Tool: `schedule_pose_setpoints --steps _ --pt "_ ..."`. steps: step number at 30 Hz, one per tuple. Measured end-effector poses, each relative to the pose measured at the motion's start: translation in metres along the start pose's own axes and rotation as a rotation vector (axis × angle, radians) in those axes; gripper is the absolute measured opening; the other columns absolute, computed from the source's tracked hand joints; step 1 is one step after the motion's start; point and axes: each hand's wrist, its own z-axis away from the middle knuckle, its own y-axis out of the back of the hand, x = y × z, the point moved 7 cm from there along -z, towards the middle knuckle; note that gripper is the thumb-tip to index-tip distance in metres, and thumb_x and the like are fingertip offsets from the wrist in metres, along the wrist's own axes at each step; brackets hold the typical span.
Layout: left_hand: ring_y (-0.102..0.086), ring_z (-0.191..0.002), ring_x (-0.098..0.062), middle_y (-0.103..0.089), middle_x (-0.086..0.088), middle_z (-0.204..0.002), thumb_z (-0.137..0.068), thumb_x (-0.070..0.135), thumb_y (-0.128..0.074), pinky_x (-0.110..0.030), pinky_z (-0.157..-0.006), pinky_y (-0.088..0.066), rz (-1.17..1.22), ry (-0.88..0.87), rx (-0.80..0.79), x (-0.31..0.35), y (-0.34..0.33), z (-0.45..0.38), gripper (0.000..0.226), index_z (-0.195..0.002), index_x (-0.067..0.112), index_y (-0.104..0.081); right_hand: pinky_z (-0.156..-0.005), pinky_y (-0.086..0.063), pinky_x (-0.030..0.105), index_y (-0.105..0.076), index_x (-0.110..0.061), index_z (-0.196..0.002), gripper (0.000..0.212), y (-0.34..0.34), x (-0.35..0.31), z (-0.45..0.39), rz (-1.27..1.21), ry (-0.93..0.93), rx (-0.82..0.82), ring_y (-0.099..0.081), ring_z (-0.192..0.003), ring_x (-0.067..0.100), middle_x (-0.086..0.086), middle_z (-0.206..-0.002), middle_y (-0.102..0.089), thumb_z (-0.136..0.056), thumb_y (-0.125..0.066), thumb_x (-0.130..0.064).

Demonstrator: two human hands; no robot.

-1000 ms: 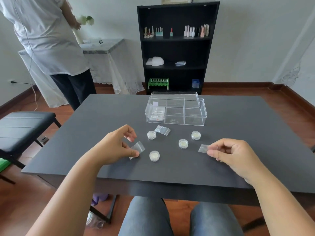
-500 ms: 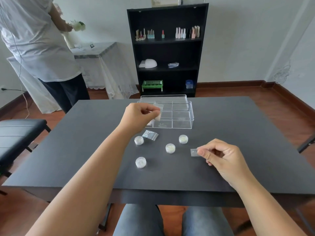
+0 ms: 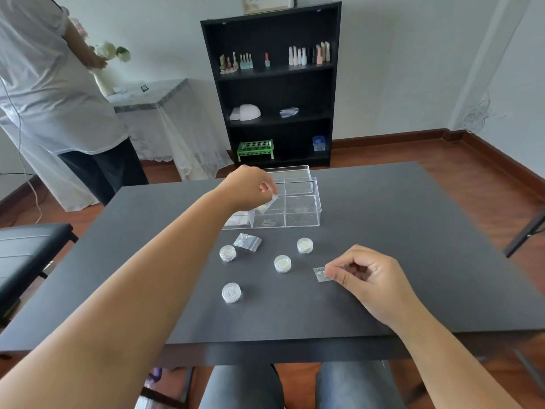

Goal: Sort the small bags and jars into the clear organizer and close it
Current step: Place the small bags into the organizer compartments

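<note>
Left hand: your left hand (image 3: 249,188) is over the clear organizer (image 3: 300,208), fingers pinched on a small bag (image 3: 269,205) that hangs over the middle compartments.
Right hand: your right hand (image 3: 364,274) pinches a second bag (image 3: 322,273) at its edge, low on the dark table (image 3: 413,231).
Organizer: open, near the far side of the table; lid (image 3: 295,172) lies behind it.
Loose items: third bag (image 3: 247,241) just in front of the organizer; four jars on the table, at (image 3: 227,253), (image 3: 282,263), (image 3: 305,245) and (image 3: 231,292).
Risk, drop: let go too soon and the light bag may catch on a divider or land in the wrong cell.
Risk, jars: your left forearm passes close above the left jars; a low pull back could knock one rolling.
Risk, right grip: only a corner is held, so the bag may slip.
Hidden: left cells sit behind your hand; something pale lies there, hard to make out.
Unclear: bag and jar contents are too small to read.
</note>
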Motion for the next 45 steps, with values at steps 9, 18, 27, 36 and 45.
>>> schedule_pose_setpoints --steps 9,18,27,36,45 --pt "-0.062 -0.095 -0.018 -0.073 0.007 -0.088 -0.08 0.027 -0.064 -0.041 -0.085 -0.024 0.009 0.086 -0.043 -0.014 -0.006 -0.009 0.003 -0.081 0.024 -0.066 -0.06 -0.046 0.031 -0.076 -0.03 -0.076 0.008 0.0 -0.003 0.001 -0.004 0.008 0.006 -0.057 -0.066 0.024 0.001 -0.075 -0.066 -0.076 -0.076 -0.038" --pt "-0.031 -0.107 -0.015 -0.066 0.029 -0.095 -0.093 0.044 -0.06 -0.039 -0.081 -0.014 -0.142 0.006 -0.132 -0.02 -0.016 -0.012 0.011 -0.097 0.046 -0.07 -0.059 -0.045 0.027 -0.076 -0.028 -0.077 0.01 0.0 -0.004 0.002 0.036 -0.003 0.011 -0.055 -0.065 0.023 -0.001 -0.073 -0.065 -0.077 -0.076 -0.038" --pt "-0.027 -0.1 -0.021 -0.058 0.011 -0.1 -0.086 0.042 -0.068 -0.038 -0.081 -0.024 -0.571 -0.101 -0.104 -0.006 -0.014 -0.017 0.009 -0.092 0.041 -0.073 -0.06 -0.047 0.028 -0.077 -0.03 -0.079 0.008 -0.001 -0.003 0.004 0.024 -0.024 0.008 -0.058 -0.066 0.022 0.001 -0.075 -0.067 -0.074 -0.077 -0.036" --pt "-0.03 -0.106 -0.019 -0.05 0.012 -0.107 -0.09 0.049 -0.059 -0.041 -0.092 -0.023 -0.371 -0.123 0.07 -0.007 0.023 0.007 0.023 -0.109 0.044 -0.07 -0.058 -0.049 0.018 -0.075 -0.027 -0.08 0.016 0.009 -0.014 -0.029 -0.048 -0.093 0.075 -0.057 -0.056 0.009 -0.002 -0.069 -0.07 -0.066 -0.082 -0.033" --pt "-0.053 -0.095 -0.014 -0.064 0.014 -0.099 -0.087 0.035 -0.065 -0.035 -0.086 -0.038 0.012 -0.094 0.23 -0.031 -0.017 0.102 0.013 -0.096 0.036 -0.075 -0.063 -0.044 0.01 -0.075 -0.032 -0.1 0.018 -0.032 -0.05 -0.159 0.481 0.031 -0.092 -0.064 -0.075 0.004 -0.012 -0.093 -0.072 -0.091 -0.064 -0.02"
